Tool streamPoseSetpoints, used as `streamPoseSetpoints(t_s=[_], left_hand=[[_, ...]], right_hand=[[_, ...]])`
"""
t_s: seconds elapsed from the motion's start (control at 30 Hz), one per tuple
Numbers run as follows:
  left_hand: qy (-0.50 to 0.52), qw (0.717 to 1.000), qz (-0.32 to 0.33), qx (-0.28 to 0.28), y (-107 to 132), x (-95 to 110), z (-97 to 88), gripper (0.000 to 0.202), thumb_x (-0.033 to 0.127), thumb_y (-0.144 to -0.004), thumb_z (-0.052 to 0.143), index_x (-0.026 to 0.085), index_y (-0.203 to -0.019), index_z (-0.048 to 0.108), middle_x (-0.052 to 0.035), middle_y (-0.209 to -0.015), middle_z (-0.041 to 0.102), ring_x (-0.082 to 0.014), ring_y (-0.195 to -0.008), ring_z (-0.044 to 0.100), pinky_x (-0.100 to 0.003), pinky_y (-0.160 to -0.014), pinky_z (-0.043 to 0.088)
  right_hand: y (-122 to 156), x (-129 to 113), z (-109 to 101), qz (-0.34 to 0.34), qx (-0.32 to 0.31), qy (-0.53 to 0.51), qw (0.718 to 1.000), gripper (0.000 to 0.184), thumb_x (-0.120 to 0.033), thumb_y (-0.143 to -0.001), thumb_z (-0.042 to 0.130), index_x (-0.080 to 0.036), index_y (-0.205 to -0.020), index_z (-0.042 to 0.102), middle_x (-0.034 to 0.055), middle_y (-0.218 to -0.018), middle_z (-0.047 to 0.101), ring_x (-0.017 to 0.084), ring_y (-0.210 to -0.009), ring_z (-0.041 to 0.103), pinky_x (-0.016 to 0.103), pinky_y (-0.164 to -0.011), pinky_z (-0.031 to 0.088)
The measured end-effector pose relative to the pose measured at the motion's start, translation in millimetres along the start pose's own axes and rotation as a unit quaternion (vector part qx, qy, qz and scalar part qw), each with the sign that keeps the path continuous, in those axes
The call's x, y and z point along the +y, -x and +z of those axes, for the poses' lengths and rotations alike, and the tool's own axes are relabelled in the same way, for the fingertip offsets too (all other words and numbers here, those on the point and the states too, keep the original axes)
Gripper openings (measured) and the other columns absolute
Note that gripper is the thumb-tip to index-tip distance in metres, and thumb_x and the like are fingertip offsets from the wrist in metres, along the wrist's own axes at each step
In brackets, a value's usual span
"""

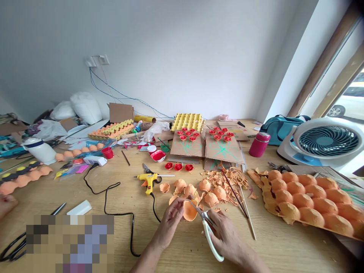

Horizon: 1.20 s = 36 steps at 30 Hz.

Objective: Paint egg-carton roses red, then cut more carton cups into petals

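Closest in, two bare forearms reach from the near edge, and the right hand (227, 232) comes in from the right, knuckles up, wrist angled inward, its fingers curled round the handles of the white-handled scissors (209, 239). The blades point far and left, right at the rim of a hollow orange carton cup (190, 212); whether they are parted, I can't tell. On the cup's left side, the left hand (171, 217) slants up, fingers drawn together, thumb and fingertips pinching the edge, the cup's open side facing the camera. Just beyond sit more orange cups (211, 199), with curly trimmings (234, 182) heaped to their right and a pale stick (251, 228) slanting nearby. Left of the cups lies a yellow glue gun (150, 181), and past that, three red flowers (178, 167) in a row. Farther back, two cardboard panels (184, 150) carry red blooms over green lines. Over on the right, a big orange egg tray (298, 199); at the far left edge, another person's hand (7, 204), its finger pose unclear.
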<state>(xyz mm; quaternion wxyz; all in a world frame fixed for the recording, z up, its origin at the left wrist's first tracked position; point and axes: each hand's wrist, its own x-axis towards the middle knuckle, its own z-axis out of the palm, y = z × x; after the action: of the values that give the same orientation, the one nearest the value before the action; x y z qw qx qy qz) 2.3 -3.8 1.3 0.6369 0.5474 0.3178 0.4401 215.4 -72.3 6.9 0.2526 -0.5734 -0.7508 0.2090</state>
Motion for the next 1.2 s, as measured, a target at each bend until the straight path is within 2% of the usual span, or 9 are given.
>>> streamPoseSetpoints(t_s=[0.1, 0.23, 0.4, 0.53, 0.7, 0.77, 1.03, 1.2], left_hand=[[0.052, 0.999, -0.004, -0.015, -1.2, -6.6, -1.4, 0.029, 0.047, -0.095, 0.063, 0.022, -0.110, 0.068, -0.0040, -0.101, 0.063, -0.0181, -0.088, 0.057, -0.026, -0.076, 0.051], [0.090, 0.995, 0.001, -0.046, -2.8, -8.2, -0.3, 0.030, 0.047, -0.096, 0.061, 0.021, -0.110, 0.066, -0.0050, -0.099, 0.063, -0.0172, -0.083, 0.057, -0.028, -0.073, 0.052], [0.068, 0.996, 0.020, -0.054, -2.5, -5.0, 1.2, 0.050, 0.049, -0.083, 0.078, 0.023, -0.123, 0.062, -0.0060, -0.108, 0.062, -0.0183, -0.086, 0.057, -0.028, -0.073, 0.052], [0.060, 0.996, 0.032, -0.058, -2.3, -3.3, 1.1, 0.038, 0.045, -0.085, 0.077, 0.023, -0.115, 0.064, -0.0036, -0.101, 0.063, -0.0169, -0.085, 0.058, -0.027, -0.074, 0.051], [0.054, 0.993, 0.043, -0.091, -3.0, -0.8, 1.9, 0.038, 0.041, -0.084, 0.080, 0.023, -0.114, 0.067, -0.0052, -0.106, 0.066, -0.0205, -0.101, 0.061, -0.027, -0.086, 0.050], [0.051, 0.993, 0.047, -0.097, -3.3, -0.1, 2.3, 0.038, 0.041, -0.083, 0.080, 0.023, -0.114, 0.068, -0.0047, -0.105, 0.067, -0.0199, -0.102, 0.061, -0.027, -0.089, 0.048], [0.063, 0.995, 0.037, -0.071, -3.5, -0.8, 2.8, 0.040, 0.042, -0.082, 0.081, 0.024, -0.116, 0.069, -0.0065, -0.116, 0.068, -0.0227, -0.110, 0.062, -0.030, -0.095, 0.048], [0.045, 0.998, 0.029, -0.040, -3.1, -4.6, -0.5, 0.046, 0.045, -0.080, 0.082, 0.023, -0.118, 0.069, -0.0086, -0.116, 0.069, -0.0258, -0.110, 0.063, -0.031, -0.091, 0.050]], right_hand=[[0.1, -1.1, -0.3, 0.010, -0.003, -0.003, 1.000, 0.027, -0.039, -0.095, 0.049, -0.024, -0.075, 0.037, 0.0003, -0.074, 0.057, 0.018, -0.069, 0.051, 0.031, -0.069, 0.037], [-1.2, -0.4, 1.1, 0.022, -0.009, -0.009, 1.000, 0.028, -0.040, -0.095, 0.047, -0.024, -0.074, 0.036, 0.0003, -0.072, 0.056, 0.018, -0.070, 0.049, 0.031, -0.067, 0.035], [-0.6, -0.2, 1.4, 0.023, -0.008, -0.019, 1.000, 0.029, -0.040, -0.096, 0.044, -0.025, -0.074, 0.034, 0.0013, -0.073, 0.055, 0.019, -0.070, 0.048, 0.031, -0.068, 0.034], [-0.8, 0.4, 1.8, 0.023, -0.011, -0.022, 0.999, 0.028, -0.039, -0.096, 0.045, -0.025, -0.075, 0.034, 0.0018, -0.075, 0.056, 0.019, -0.071, 0.048, 0.032, -0.069, 0.036], [-1.2, 1.5, 2.5, 0.005, -0.005, -0.020, 1.000, 0.022, -0.039, -0.095, 0.050, -0.023, -0.083, 0.041, 0.0036, -0.086, 0.060, 0.021, -0.080, 0.052, 0.036, -0.079, 0.040], [-0.2, 1.7, 2.3, -0.002, -0.001, -0.015, 1.000, 0.021, -0.039, -0.096, 0.050, -0.023, -0.085, 0.043, 0.0039, -0.088, 0.060, 0.021, -0.081, 0.052, 0.037, -0.080, 0.041], [0.1, 0.0, 1.0, 0.003, 0.006, -0.012, 1.000, 0.025, -0.040, -0.095, 0.048, -0.024, -0.078, 0.039, 0.0018, -0.079, 0.059, 0.019, -0.073, 0.053, 0.031, -0.070, 0.040], [-0.4, 0.1, 0.1, 0.024, -0.003, 0.002, 1.000, 0.025, -0.037, -0.095, 0.046, -0.024, -0.075, 0.038, 0.0012, -0.074, 0.058, 0.018, -0.070, 0.053, 0.030, -0.067, 0.037]])
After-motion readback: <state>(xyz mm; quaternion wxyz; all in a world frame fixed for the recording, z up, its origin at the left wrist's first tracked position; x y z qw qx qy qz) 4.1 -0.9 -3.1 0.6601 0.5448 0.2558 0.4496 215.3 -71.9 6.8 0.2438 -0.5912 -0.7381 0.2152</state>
